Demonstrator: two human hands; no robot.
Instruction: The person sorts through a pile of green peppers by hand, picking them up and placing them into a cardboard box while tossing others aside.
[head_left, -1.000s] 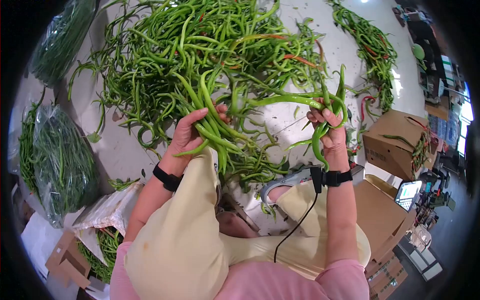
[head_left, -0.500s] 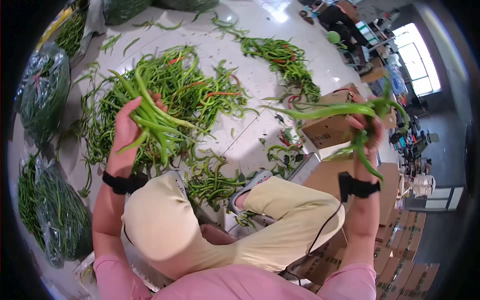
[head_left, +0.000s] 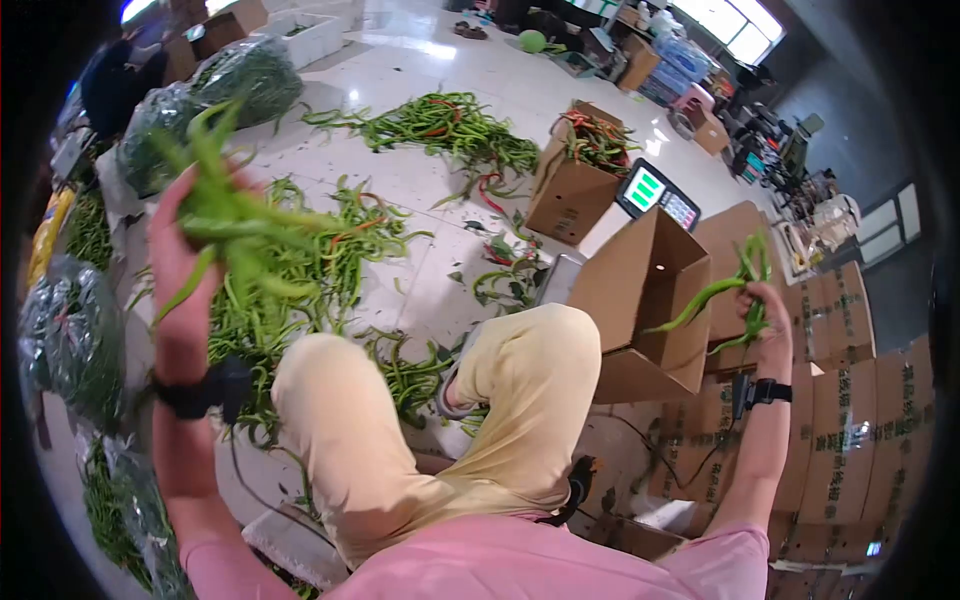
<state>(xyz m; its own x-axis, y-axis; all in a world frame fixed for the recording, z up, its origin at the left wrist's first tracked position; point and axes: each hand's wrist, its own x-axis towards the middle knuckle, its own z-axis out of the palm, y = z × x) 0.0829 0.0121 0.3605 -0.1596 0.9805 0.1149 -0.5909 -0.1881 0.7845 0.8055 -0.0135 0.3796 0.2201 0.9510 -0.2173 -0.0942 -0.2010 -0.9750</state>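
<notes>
Pale tiled floor spreads around me, strewn with greens, and over it my two hands stand well apart. Left hand: closed around a thick bunch of long green peppers, raised and blurred. Right hand: fingers clamped on a slimmer bunch of green peppers, just beside an open carton, one long pepper trailing across its mouth; whether the tip touches cardboard, I can't tell. For a good hold, I'd judge, wrap the middles snugly so none slide out, softly enough that none snap, with loose tips clear of the carton's edge. Counting now, near to far: two black wrist straps, one on each arm; two bunches, their peppers too blurred and overlapped to number. One big heap of peppers on the floor ahead, past counting. One open carton, one lit display just past it, one carton holding red and green peppers. Off left, at least three filled plastic bags. Farther out, one smaller heap, then one round green thing way back.
</notes>
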